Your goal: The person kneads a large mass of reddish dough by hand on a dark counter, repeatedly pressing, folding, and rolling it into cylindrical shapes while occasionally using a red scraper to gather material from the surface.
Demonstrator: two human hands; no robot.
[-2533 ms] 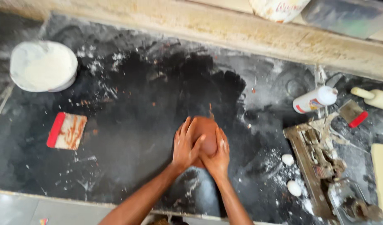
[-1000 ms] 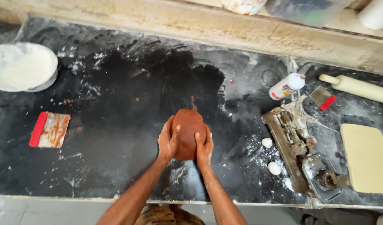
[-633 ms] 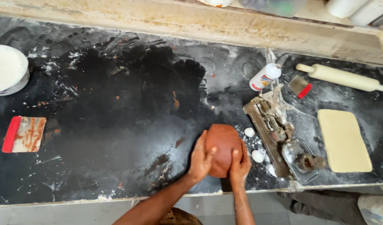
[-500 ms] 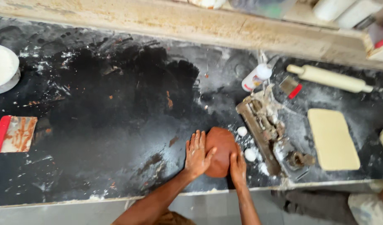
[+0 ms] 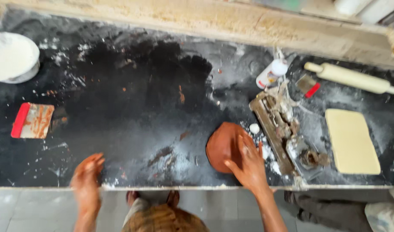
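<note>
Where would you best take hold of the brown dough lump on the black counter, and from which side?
Probably cup the brown dough lump at its bare left edge, coming from the left and above. It lies as a rounded, flattened mound; the right hand covers its right side, and the dirty tool tray crowds that flank.

The black stone worktop is streaked and dusted with white flour, with small reddish-brown smears scattered across it. A round, flattened lump of reddish-brown dough lies on it, and both hands are smeared the same reddish brown. The flat rectangular scraper has a red handle edge and a pale blade stained orange-brown. The round bowl is white, filled with white flour. The rectangular sheet of rolled dough is pale cream-yellow, and the wooden rolling pin is a similar pale cream. A second small scraper shows grey with a red edge. The small plastic bottle is white.
</note>
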